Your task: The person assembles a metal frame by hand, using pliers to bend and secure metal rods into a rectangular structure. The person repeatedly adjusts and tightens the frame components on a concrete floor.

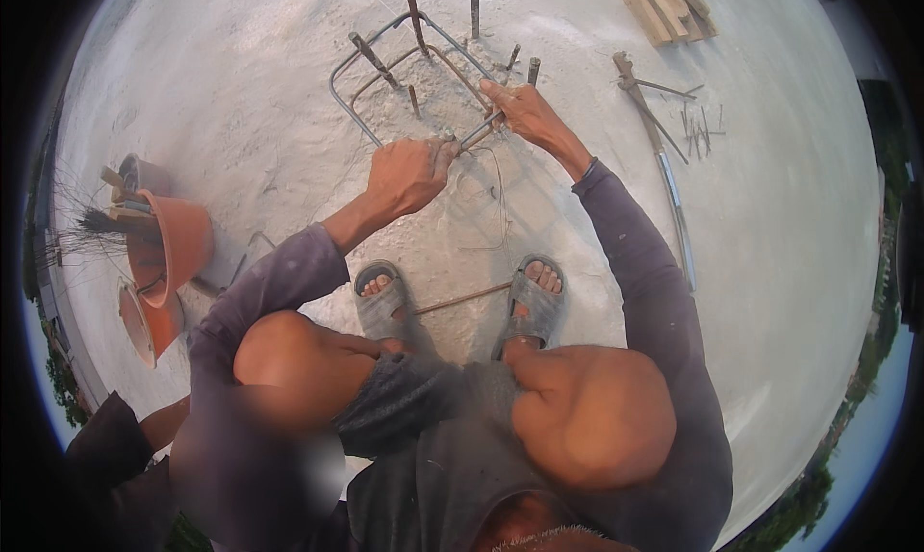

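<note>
L hand (pixel 416 177) & R hand (pixel 529 116) grip steel rings (pixel 354 118) toward floor's (pixel 780 254) far edge; if grip slips, rebar stubs (pixel 374 61) may scrape skin.

Left hand (pixel 409 179): fingertips hidden; boards (pixel 662 5) cut off above.

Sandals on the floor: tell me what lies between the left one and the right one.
A thin brown rod lies on the floor between the left sandal and the right sandal, as the head view shows.
</note>
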Available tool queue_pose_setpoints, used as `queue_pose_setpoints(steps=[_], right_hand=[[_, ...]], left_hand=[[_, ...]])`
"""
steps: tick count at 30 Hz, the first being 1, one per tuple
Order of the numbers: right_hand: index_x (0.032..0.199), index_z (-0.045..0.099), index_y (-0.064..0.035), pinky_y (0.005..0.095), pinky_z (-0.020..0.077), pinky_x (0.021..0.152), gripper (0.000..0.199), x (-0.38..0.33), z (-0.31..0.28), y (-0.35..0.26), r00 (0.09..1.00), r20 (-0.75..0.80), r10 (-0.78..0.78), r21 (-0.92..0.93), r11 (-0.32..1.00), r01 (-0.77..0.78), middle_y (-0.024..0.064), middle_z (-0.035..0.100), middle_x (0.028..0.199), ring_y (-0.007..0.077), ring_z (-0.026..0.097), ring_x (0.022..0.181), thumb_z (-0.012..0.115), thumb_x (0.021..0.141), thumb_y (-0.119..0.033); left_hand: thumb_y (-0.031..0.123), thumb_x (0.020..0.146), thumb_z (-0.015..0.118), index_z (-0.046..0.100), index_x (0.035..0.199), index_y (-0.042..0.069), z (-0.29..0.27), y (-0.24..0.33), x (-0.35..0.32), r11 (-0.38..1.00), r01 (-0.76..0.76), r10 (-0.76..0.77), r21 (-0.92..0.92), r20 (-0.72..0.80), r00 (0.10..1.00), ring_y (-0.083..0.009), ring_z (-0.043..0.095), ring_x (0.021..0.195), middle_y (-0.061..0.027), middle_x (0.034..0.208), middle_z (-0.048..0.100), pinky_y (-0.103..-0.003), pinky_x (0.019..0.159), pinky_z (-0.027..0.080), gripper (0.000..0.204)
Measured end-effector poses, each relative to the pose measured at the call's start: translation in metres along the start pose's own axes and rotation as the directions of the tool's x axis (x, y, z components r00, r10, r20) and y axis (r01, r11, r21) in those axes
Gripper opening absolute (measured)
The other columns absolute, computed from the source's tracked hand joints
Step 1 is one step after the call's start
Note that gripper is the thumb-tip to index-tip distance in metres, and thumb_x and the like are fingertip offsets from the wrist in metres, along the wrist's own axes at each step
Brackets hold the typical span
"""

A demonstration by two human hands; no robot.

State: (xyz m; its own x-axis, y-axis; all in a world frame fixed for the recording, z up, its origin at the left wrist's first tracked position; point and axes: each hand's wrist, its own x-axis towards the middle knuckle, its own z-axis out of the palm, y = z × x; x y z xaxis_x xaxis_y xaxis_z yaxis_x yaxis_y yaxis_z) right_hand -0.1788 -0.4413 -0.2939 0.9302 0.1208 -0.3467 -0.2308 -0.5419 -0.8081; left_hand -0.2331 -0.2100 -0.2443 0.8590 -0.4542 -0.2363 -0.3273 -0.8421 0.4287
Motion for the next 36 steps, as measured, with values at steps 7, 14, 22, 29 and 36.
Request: queue_pose_setpoints(steps=[7, 14, 22, 29, 36], right_hand=[[0.061, 0.060, 0.0026, 0.0414, 0.0459, 0.057, 0.081, 0.003, 0.005, 0.012, 0.995, -0.067, -0.067, -0.060, 0.996, 0.063, 0.0113, 0.056, 0.055, 0.0224, 0.055, 0.054, 0.049, 0.102, -0.066], [0.064, 0.065, -0.0005, 0.0444, 0.0522, 0.064, 0.087, -0.018, 0.005, 0.000, 0.994, -0.110, 0.000, -0.086, 0.996, -0.010, 0.0129, 0.063, 0.058, 0.0276, 0.067, 0.063, 0.039, 0.100, -0.075], [0.082, 0.076, 0.0013, 0.0384, 0.0553, 0.070, 0.078, -0.053, 0.037, 0.008, 0.995, -0.101, -0.021, 0.146, 0.989, 0.035, 0.0125, 0.070, 0.067, 0.0239, 0.073, 0.075, 0.047, 0.101, -0.069], [0.089, 0.074, 0.0047, 0.0343, 0.0522, 0.066, 0.063, -0.051, 0.046, 0.000, 0.978, 0.199, 0.056, 0.585, 0.795, -0.164, 0.0123, 0.071, 0.075, 0.0184, 0.066, 0.067, 0.052, 0.105, -0.053], [0.094, 0.074, 0.0072, 0.0345, 0.0521, 0.067, 0.062, -0.049, 0.050, -0.002, 0.993, 0.109, -0.035, 0.598, 0.801, -0.038, 0.0120, 0.068, 0.068, 0.0194, 0.066, 0.066, 0.050, 0.106, -0.048]], left_hand=[[0.039, 0.105, 0.047, 0.073, 0.099, 0.002, -0.001, -0.001, 0.002, 0.999, -0.002, 0.001, 0.038, 0.026, 1.000, -0.0443, 0.070, 0.078, -0.0258, 0.079, 0.070, -0.054, 0.071, 0.052, 0.045], [0.032, 0.097, 0.060, 0.068, 0.109, -0.005, -0.025, 0.000, 0.013, 0.959, 0.178, -0.164, -0.220, 0.083, 0.983, -0.0371, 0.072, 0.089, -0.0262, 0.094, 0.072, -0.045, 0.079, 0.055, 0.039], [0.018, 0.098, 0.060, 0.062, 0.118, -0.007, -0.040, -0.001, 0.044, 0.309, 0.618, -0.273, -0.723, 0.555, 0.786, -0.0262, 0.066, 0.087, -0.0170, 0.104, 0.063, -0.038, 0.074, 0.056, 0.032], [0.017, 0.101, 0.062, 0.062, 0.106, -0.007, -0.023, 0.006, 0.051, 0.273, 0.611, -0.406, -0.743, 0.488, 0.773, -0.0231, 0.064, 0.067, -0.0161, 0.087, 0.067, -0.037, 0.059, 0.055, 0.025], [0.017, 0.100, 0.062, 0.065, 0.107, -0.001, -0.020, 0.007, 0.051, 0.185, 0.634, -0.381, -0.750, 0.540, 0.750, -0.0181, 0.060, 0.077, -0.0080, 0.093, 0.060, -0.035, 0.065, 0.053, 0.020]])
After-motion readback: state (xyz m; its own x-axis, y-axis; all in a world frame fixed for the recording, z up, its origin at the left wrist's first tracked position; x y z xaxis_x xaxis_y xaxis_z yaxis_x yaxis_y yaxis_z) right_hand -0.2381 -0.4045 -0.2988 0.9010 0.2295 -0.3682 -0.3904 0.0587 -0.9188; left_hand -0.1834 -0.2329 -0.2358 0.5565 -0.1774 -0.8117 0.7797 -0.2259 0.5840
